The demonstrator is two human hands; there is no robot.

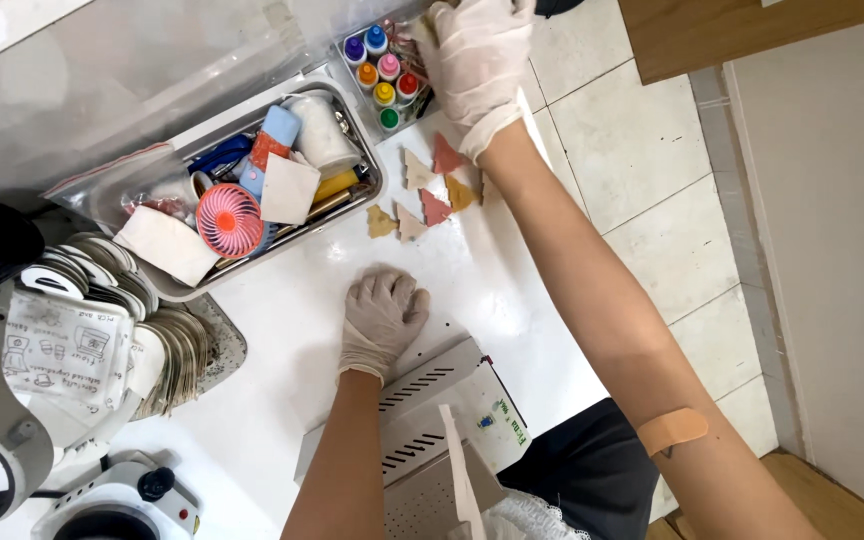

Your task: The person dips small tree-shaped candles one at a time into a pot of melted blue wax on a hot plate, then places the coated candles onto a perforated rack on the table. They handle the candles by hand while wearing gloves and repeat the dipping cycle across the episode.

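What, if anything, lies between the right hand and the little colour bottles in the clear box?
Nothing visible. The right hand is already at the box of bottles, its fingers over the box's right edge.
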